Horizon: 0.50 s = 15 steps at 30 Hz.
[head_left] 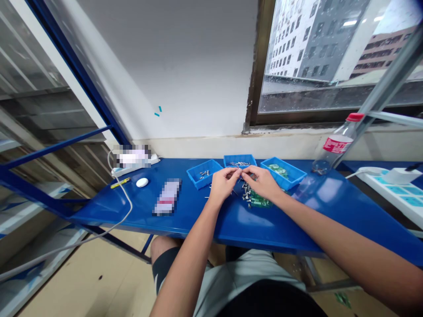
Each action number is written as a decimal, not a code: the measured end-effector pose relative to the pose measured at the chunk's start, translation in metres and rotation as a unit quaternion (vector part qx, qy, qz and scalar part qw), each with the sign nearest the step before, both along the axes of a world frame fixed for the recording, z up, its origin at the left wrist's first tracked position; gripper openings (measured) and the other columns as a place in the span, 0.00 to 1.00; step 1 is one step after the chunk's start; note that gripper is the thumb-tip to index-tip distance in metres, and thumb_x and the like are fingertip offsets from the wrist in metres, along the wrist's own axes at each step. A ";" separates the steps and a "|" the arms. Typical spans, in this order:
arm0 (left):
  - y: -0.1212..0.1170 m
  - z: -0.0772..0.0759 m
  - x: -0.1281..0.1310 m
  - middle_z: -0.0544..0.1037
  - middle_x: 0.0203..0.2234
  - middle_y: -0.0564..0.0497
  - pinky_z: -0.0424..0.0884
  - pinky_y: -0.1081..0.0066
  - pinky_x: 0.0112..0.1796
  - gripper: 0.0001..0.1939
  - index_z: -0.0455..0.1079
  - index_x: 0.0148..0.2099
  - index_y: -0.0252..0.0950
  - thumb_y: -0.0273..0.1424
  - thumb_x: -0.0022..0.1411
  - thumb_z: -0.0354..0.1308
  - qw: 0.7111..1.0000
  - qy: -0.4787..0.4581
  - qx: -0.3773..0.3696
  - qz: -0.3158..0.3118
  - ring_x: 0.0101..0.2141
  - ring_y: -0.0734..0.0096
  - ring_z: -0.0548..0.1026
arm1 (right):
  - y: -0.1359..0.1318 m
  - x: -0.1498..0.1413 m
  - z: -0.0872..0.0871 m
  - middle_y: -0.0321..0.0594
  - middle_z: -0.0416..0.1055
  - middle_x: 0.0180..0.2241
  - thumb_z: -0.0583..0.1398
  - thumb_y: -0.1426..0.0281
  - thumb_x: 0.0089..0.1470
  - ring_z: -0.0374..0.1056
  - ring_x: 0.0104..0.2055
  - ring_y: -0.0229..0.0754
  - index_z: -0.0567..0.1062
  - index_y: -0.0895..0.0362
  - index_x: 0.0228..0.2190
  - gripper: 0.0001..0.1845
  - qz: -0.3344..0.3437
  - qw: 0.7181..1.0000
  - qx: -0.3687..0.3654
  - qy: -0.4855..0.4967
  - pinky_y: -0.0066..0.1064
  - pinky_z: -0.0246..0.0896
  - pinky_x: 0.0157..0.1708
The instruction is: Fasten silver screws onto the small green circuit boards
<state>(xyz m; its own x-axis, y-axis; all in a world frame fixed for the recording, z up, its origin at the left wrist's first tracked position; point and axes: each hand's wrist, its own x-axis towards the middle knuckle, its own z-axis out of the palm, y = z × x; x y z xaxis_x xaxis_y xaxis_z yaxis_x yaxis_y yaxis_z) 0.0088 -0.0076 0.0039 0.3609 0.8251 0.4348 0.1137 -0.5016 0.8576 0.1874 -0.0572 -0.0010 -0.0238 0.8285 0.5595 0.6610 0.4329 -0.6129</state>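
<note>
Left hand [222, 185]: above the desk [178, 222], thumb and fingers pinched together at the tips, meeting the other hand's fingertips.
Right hand [261, 181]: likewise closed to a pinch, its tips against the same small part.
Small part [241, 171]: gripped between the two hands' fingertips; from where I stand it is too small to identify.
Loose metal fittings [246, 193]: heaped on the desk just below the right hand, beside green pieces [261, 200].
Left blue bin [202, 183]: near the left hand, with a few small metal parts [204, 174] inside.
Middle blue bin [239, 158]: behind the hands, with slender metal pieces [238, 164].
Right blue bin [298, 179]: beyond the right hand, with green packets [278, 170].
Left side of desk: a blurred rectangular object [167, 197], a white rounded object [142, 182], a yellow slender tool [120, 183] and a white cable [128, 200].
Right side of desk: a clear plastic bottle [337, 143], red-capped, upright near the window [330, 97]; a white power strip [395, 191] farther right.
</note>
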 end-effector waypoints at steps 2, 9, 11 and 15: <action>0.002 -0.001 0.000 0.86 0.40 0.46 0.78 0.68 0.42 0.14 0.82 0.45 0.36 0.41 0.65 0.63 1.000 -0.005 -0.002 -0.007 0.39 0.62 0.83 | 0.001 0.000 -0.001 0.42 0.80 0.38 0.58 0.61 0.65 0.75 0.36 0.47 0.81 0.52 0.38 0.12 0.005 1.000 -0.001 -0.007 0.39 0.69 0.38; 0.001 -0.001 -0.001 0.83 0.26 0.51 0.74 0.73 0.28 0.13 0.76 0.47 0.35 0.37 0.68 0.58 0.999 0.034 -0.029 -0.006 0.23 0.70 0.79 | 0.001 -0.001 -0.001 0.43 0.80 0.41 0.61 0.59 0.63 0.76 0.39 0.47 0.80 0.53 0.46 0.15 -0.013 0.998 0.016 0.060 0.38 0.73 0.38; -0.001 -0.001 -0.002 0.84 0.28 0.51 0.75 0.72 0.31 0.11 0.77 0.47 0.36 0.34 0.68 0.57 0.997 0.073 -0.002 -0.010 0.24 0.69 0.80 | 0.000 -0.001 0.001 0.43 0.79 0.42 0.62 0.59 0.63 0.76 0.40 0.47 0.80 0.53 0.48 0.16 -0.001 0.997 0.024 0.078 0.38 0.73 0.38; -0.002 -0.003 -0.002 0.86 0.34 0.50 0.79 0.69 0.40 0.10 0.80 0.46 0.37 0.30 0.67 0.58 0.992 0.112 0.049 -0.015 0.34 0.64 0.85 | -0.003 -0.003 0.005 0.43 0.79 0.40 0.62 0.61 0.63 0.75 0.39 0.47 0.81 0.52 0.41 0.11 0.019 0.998 0.046 0.042 0.38 0.73 0.38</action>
<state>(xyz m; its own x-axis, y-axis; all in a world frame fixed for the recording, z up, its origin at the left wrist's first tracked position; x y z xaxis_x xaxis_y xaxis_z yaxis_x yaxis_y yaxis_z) 0.0067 -0.0093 0.0004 0.4810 0.7709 0.4175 0.2807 -0.5866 0.7597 0.1844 -0.0603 0.0041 -0.0032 0.7731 0.6343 0.5907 0.5132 -0.6226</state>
